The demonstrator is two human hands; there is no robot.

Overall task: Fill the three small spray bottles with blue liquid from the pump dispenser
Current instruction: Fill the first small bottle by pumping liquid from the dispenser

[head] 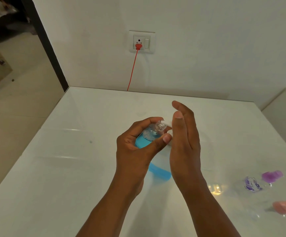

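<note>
Small clear spray bottle (153,133), cap off, threaded neck open, tilted toward the white pump nozzle (168,124); blue liquid fills its lower part, bubbles above. Left hand (137,146) grips it, fingers and thumb curled round the body, above the counter (70,168). Right hand (184,139) lies over the pump head with fingers straight and together, thumb up; actual contact is hidden behind the palm. Blue body of the pump dispenser (160,171) shows between the wrists, standing on the counter. At right, well apart: a clear bottle with purple flower print (252,183), a purple cap (272,176) and a pink cap (284,206), blurred. On the wall, a socket (141,42) with a red plug and cord (132,65).
</note>
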